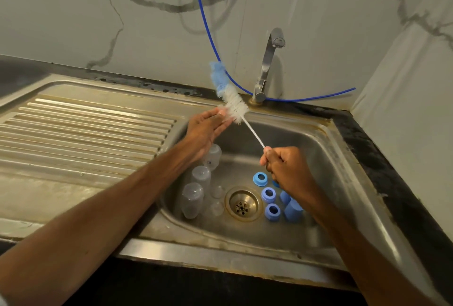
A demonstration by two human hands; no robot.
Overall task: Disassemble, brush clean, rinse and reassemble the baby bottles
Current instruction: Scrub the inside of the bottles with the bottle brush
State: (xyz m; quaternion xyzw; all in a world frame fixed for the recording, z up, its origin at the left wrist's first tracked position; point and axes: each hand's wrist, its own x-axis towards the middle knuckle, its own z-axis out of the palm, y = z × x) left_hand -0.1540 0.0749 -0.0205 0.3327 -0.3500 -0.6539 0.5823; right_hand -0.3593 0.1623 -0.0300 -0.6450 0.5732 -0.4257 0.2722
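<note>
A bottle brush (234, 107) is held over the sink (326, 144), with the bottle parts down in the basin.

The right hand (285, 166) grips the bottom end of the brush's thin white stem, fingers curled tight round it. The stem slants up and to the left, ending in white bristles with a blue tip. The left hand (208, 129) is flat and relaxed, fingers straight, and its fingertips touch the side of the white bristles. On the sink floor three clear bottles (192, 200) sit left of the drain (242, 205), with two small clear teats (217, 191) just beside them. Blue rings (268, 195) and blue caps (293, 209) sit right of the drain, partly hidden by the right hand. The tap (267, 65) stands behind the basin, and a blue tube (208, 33) runs past its base.
</note>
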